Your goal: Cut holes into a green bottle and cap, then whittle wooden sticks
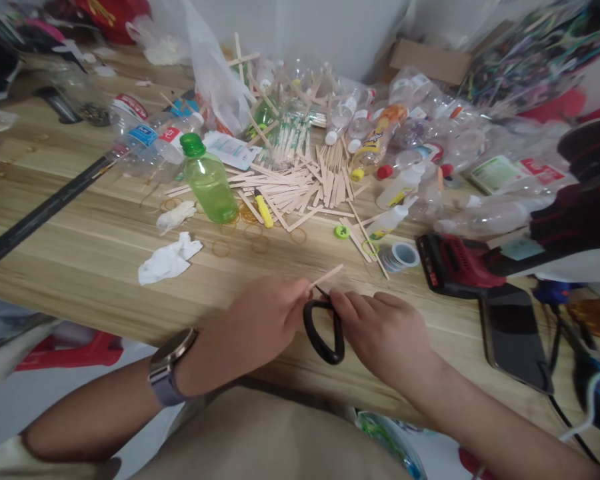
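My left hand (275, 310), with a watch (173, 363) on its wrist, is closed on a flat wooden craft stick (327, 275) that juts out toward the upper right. Close beside it, my right hand (380, 327) grips a pair of scissors (325, 343) with dark handles. One handle loop hangs below the fingers, and the blades are mostly hidden by the hands. The two hands nearly meet above the front of the wooden table (130, 310). A green cap (341, 232) and a spool (400, 256) lie just beyond them.
A heap of craft sticks (285, 190) covers the middle, with a yellow cutter (264, 208) and rubber bands near it. A green bottle (210, 183) stands left. Plastic bottles crowd the back right. A red-black power tool (460, 263) and a phone (517, 337) lie right.
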